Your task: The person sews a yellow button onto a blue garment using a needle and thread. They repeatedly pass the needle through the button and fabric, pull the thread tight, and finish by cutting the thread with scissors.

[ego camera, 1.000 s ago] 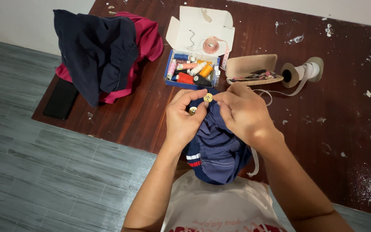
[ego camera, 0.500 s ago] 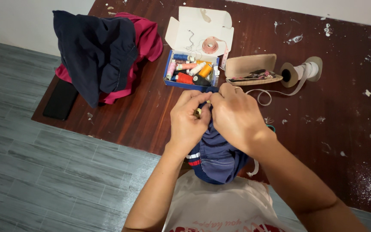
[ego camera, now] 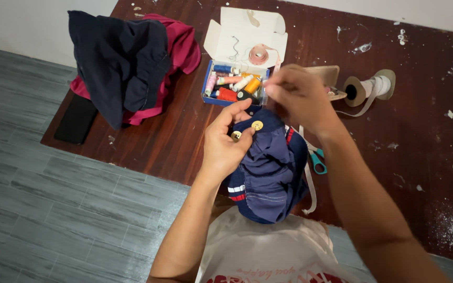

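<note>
I see my left hand clamped on a bunched navy garment at the near edge of the dark wooden table, thumb and fingers pressing the cloth just beside two pale buttons that sit on the fold. My right hand is raised above the garment, over the open box of thread spools, fingertips pinched together. Whatever they pinch is too fine to make out; I cannot see a needle or thread between them. This hand blurs and covers most of the tan case behind it. Teal-handled scissors peek out from under my right forearm, their blades hidden. A roll of white tape lies right of the case, its loose end running beneath my arm. At the far left corner a heap of dark blue and red clothes spills over the table edge, half covering a black slab.
</note>
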